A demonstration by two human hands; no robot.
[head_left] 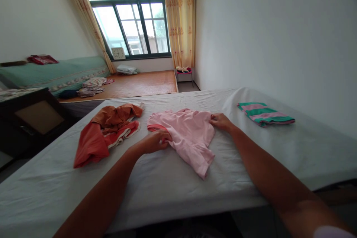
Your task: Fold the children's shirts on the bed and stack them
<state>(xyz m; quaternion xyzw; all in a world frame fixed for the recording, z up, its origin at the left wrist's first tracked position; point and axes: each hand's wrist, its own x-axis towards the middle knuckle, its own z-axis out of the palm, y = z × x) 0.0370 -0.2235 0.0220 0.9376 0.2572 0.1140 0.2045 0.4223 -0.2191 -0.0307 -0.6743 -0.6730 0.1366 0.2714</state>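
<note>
A pink T-shirt (189, 130) lies crumpled on the white-sheeted table (156, 182), one sleeve pointing toward me and a red-orange band at its left end. My left hand (156, 141) pinches the shirt's near left edge, close to that band. At the shirt's right edge, my right hand (221, 122) grips the fabric between thumb and fingers. To the left rests a loose heap of orange and red clothing (107, 126) with cream trim. A green-and-pink striped garment (263, 113), folded flat, lies to the right.
Beyond the table is a bed with a brown mat (142, 81), clothes (92, 87) on it. A dark cabinet (36, 115) stands at left, a white wall (264, 37) at right. Near the curtain (181, 26) is a small stool (184, 71) with things on it.
</note>
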